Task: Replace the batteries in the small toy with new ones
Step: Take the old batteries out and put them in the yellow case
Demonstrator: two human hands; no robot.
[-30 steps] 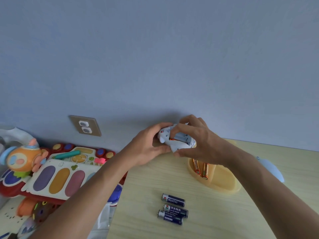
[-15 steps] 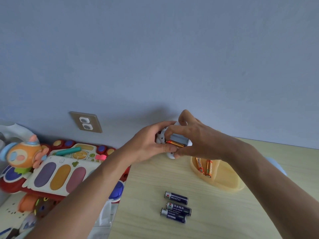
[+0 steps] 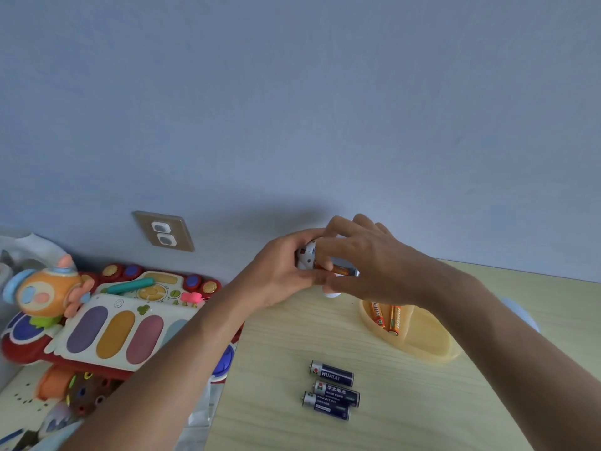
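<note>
Three dark blue HUATAI batteries (image 3: 331,389) lie side by side on the pale wooden table (image 3: 422,402), near its front. Behind them to the right sits a yellow plastic tray (image 3: 422,340) with two orange batteries (image 3: 385,317) in its left end; the right wrist hides the tray's far edge. A pale blue rounded object (image 3: 520,315) shows past the right forearm (what it is cannot be told). Left of the table, a colourful toy keyboard (image 3: 113,330) with an orange character figure (image 3: 45,291) is partly covered by the left forearm. A wall socket (image 3: 164,231) is set in the blue wall.

Both hands meet above the table's back edge around the small white toy (image 3: 307,257). The left hand (image 3: 279,275) grips it from the left, fingers curled. The right hand (image 3: 367,265) arches over it, fingertips pinching at an orange battery (image 3: 340,270) in the open compartment.
</note>
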